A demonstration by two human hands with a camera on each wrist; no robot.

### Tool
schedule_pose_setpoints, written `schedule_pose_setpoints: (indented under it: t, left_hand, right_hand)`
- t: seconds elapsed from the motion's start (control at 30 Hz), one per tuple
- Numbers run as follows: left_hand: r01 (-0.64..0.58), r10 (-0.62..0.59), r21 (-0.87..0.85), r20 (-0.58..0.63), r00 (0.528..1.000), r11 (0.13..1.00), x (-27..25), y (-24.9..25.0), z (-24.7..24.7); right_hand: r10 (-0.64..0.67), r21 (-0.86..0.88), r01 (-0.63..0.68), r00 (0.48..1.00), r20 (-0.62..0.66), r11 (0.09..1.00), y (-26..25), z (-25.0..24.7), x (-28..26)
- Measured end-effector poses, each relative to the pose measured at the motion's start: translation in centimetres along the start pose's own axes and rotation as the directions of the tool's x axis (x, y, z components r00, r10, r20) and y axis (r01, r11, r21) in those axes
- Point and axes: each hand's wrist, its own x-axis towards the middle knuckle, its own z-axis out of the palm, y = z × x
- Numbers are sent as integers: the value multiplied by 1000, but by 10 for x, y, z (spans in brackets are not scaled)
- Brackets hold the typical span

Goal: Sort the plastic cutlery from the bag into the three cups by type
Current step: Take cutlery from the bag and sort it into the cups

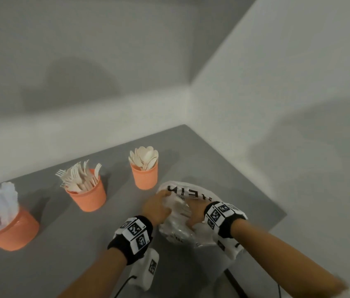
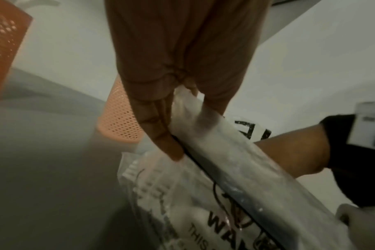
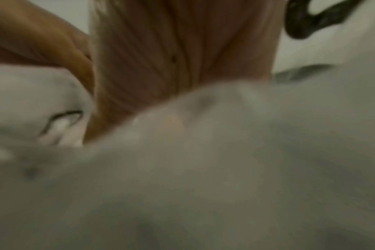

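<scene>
A translucent white bag (image 1: pixel 193 189) with black lettering lies on the grey table (image 1: pixel 208 158), in front of three orange cups. The far cup (image 1: pixel 145 177) holds spoons, the middle cup (image 1: pixel 90 197) holds forks, and the near left cup (image 1: pixel 10 231) holds white cutlery too blurred to tell its type. My left hand (image 1: pixel 157 206) pinches the bag's (image 2: pixel 203 194) upper edge between thumb and fingers (image 2: pixel 161 132). My right hand (image 1: pixel 193 219) reaches into the bag's mouth. Bag film (image 3: pixel 225 169) hides its fingers in the blurred right wrist view.
The table sits in a corner between two white walls. Its right edge (image 1: pixel 279 214) runs close beside the bag. Black cables (image 1: pixel 234 282) hang near the front edge under my arms.
</scene>
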Motion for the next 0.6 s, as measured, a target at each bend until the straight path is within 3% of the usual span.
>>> schedule_pose_setpoints:
  t: [0.1,0.23,0.6]
  left_hand:
    - [-60,60,-48,-15,998,997,-4,0,-3]
    - [-112,109,-69,-48,993,991,-5,-2,-13]
    - [-42,36,-75,-70,997,996,-8,-6,-25]
  right_hand:
    - [-13,-12,13,1000,-11,1000,2,6,11]
    - [3,145,-4,1000,10,989,13,-4,17]
    - [-24,158,22,1000,8,987,5,3,31]
